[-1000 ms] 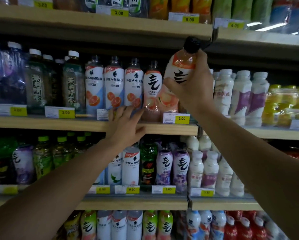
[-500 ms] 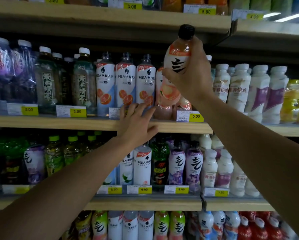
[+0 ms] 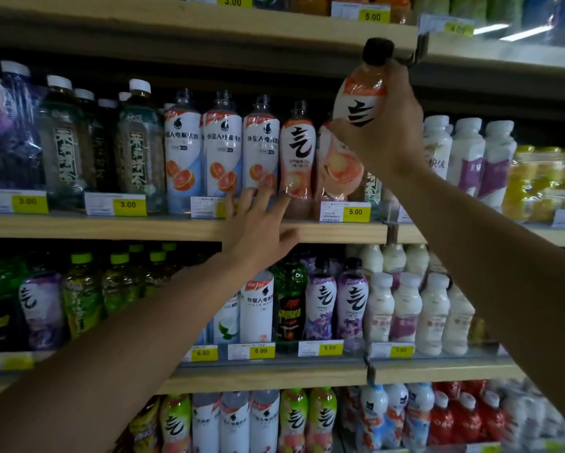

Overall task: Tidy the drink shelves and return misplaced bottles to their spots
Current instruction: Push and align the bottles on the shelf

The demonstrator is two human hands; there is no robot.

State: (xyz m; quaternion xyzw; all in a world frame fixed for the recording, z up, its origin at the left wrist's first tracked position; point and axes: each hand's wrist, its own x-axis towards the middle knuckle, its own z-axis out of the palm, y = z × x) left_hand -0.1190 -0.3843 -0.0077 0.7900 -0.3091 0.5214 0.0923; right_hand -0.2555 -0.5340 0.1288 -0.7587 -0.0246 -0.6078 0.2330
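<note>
Since half a second earlier the right hand [image 3: 384, 125] hardly shifted against the shelving: it stayed wrapped around the peach bottle [image 3: 356, 125], black cap up near the lip of the upper shelf [image 3: 209, 24], bottle tilted with its base toward the row. Left hand [image 3: 258, 220] slid a little right along the middle shelf edge [image 3: 111, 228], fingers straight and spread, tips touching the base of the shelved peach bottle [image 3: 297, 158] and the grapefruit bottle [image 3: 261, 148] beside it.

Read: insertion not done yet; the bottle was lined up with matching stock, so this looked like the right slot. Left hand seemed to be steadying or nudging the front row to make room.

Position: held bottle sat in the right palm, thumb across the label, above and just right of the shelved peach bottle, its base overlapping the one directly above the 5.00 price tag [image 3: 346, 211]. Whether it touched that bottle, can't tell.
</note>
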